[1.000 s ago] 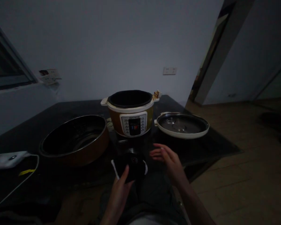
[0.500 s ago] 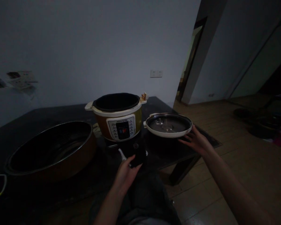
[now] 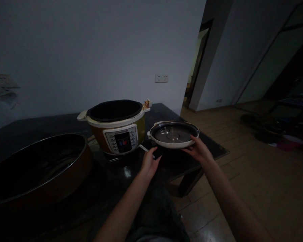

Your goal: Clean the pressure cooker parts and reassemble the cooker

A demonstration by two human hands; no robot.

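Note:
My right hand (image 3: 199, 150) grips the right edge of a round cooker lid (image 3: 174, 136), thumb on top and fingers below. The lid has a white rim, and its metal inner side faces up. My left hand (image 3: 150, 163) is closed on a dark flat object (image 3: 158, 153) with a white strip (image 3: 143, 148) beside it; its kind is hard to make out in the dim light. It is close to the lid's lower left edge. Left of the lid stands an electric pressure cooker (image 3: 116, 126), uncovered, with a dark inner pot and a button panel.
A wide brown pan (image 3: 87, 151) with a metal rim stands on the dark table (image 3: 126, 174) at the left. The table's right edge drops to a tiled floor (image 3: 229, 195). A wall socket (image 3: 161, 78) is behind the cooker.
My left hand has moved up and right with the dark object, closer to the lid. My right thumb now lies over the lid's rim. The view has turned slightly right.

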